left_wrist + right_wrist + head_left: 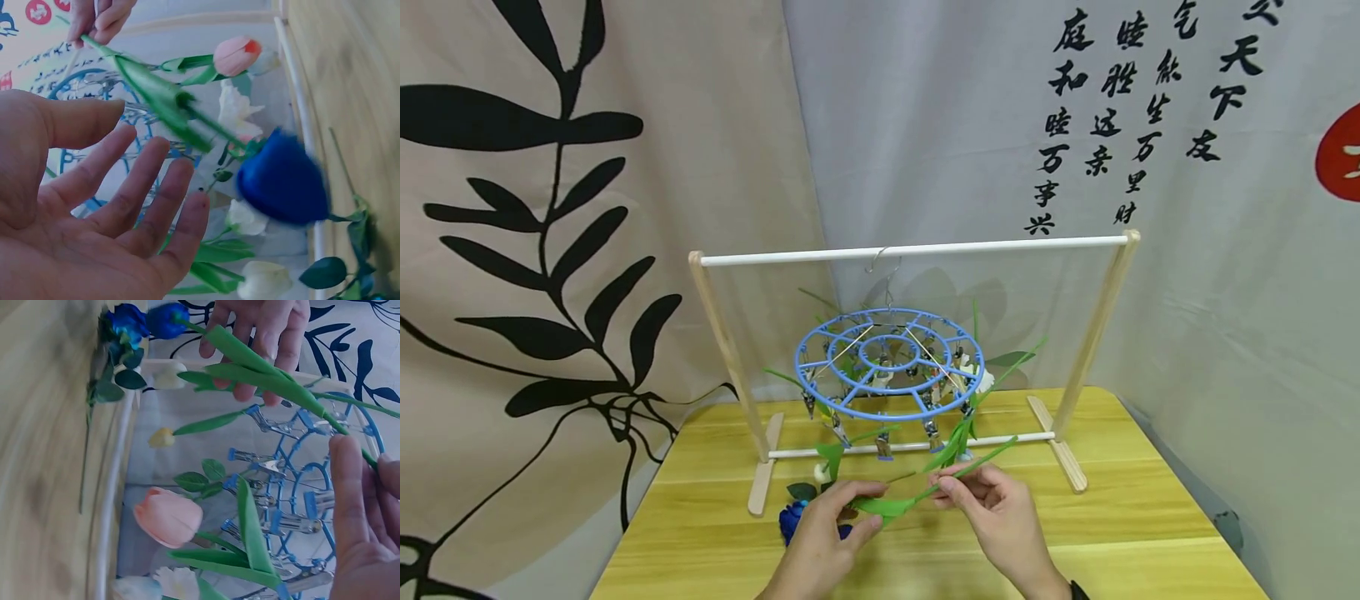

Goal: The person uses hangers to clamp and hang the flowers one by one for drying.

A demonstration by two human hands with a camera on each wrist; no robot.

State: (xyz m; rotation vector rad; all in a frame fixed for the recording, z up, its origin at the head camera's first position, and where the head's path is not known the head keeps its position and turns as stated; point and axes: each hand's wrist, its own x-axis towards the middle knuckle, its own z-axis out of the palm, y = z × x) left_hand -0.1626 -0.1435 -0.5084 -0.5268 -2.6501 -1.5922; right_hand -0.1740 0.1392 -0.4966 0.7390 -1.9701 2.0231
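Note:
A blue artificial tulip (281, 181) with long green leaves (262, 381) hangs by its stem from my right hand (1000, 517), whose thumb and fingers pinch the stem. In the right wrist view that hand (365, 519) is at the lower right, with the blue bloom at the far end. My left hand (831, 533) is beside the leaves, fingers spread and slightly bent; the left wrist view shows its palm (106, 212) with nothing in it. Just ahead hangs a round blue clip hanger (891, 419), with metal clips (294, 522) around its rings.
A wooden stand (1097, 333) with a white top bar (1000, 245) carries the hanger. Clipped flowers hang below, including a pink tulip (169, 517), a yellow bud (161, 437) and white blooms. A blue rose (125, 326) lies on the wooden table (1112, 533).

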